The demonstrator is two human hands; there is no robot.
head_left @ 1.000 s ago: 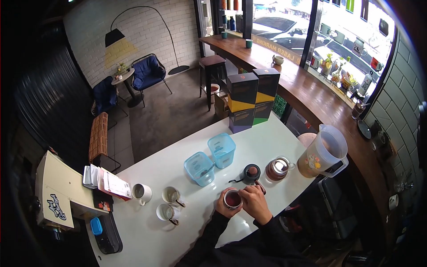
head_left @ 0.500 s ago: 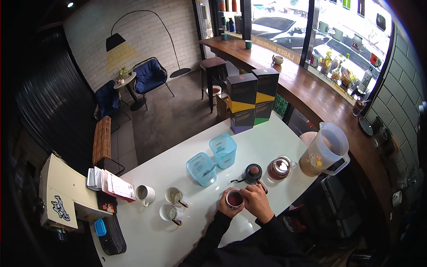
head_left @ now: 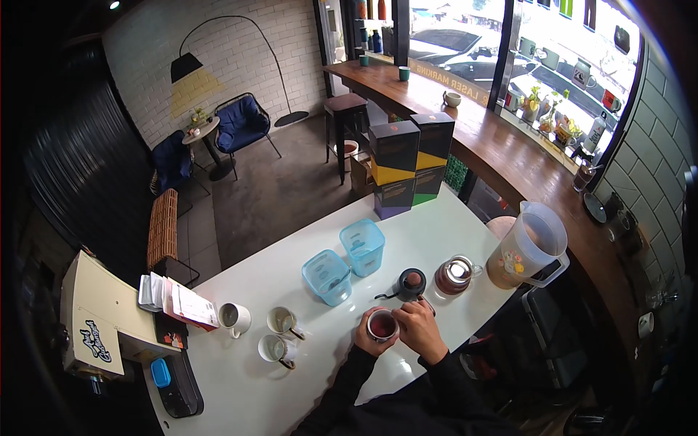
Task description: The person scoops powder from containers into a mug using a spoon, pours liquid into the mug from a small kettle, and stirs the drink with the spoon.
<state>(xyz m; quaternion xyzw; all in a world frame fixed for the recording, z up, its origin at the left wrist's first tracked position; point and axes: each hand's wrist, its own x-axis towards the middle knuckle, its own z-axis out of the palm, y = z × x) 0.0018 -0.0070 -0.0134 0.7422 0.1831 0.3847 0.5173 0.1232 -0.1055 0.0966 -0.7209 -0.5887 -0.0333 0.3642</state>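
My left hand (head_left: 369, 339) is wrapped round a cup (head_left: 382, 326) of dark reddish liquid above the white table. My right hand (head_left: 419, 327) has its fingers closed at the cup's right rim, perhaps on its handle, which is hidden. Just beyond my hands stands a small black kettle (head_left: 412, 283) with a thin spout pointing left. A glass server (head_left: 454, 275) with dark liquid is to its right. Two light-blue containers (head_left: 326, 277) (head_left: 362, 248) stand further back. Left of my hands are two glass-like mugs (head_left: 281, 320) (head_left: 275, 349) and a white mug (head_left: 234, 320).
A large plastic pitcher (head_left: 528, 245) stands at the table's right edge. Dark boxes (head_left: 413, 166) are stacked at the far corner. Papers (head_left: 190, 305), a cream machine (head_left: 105, 317) and a black tray (head_left: 182, 389) line the left side. A wooden counter (head_left: 502, 145) runs along the windows.
The camera view has shifted slightly. Both hands stay at the cup, with no clear change in their hold.
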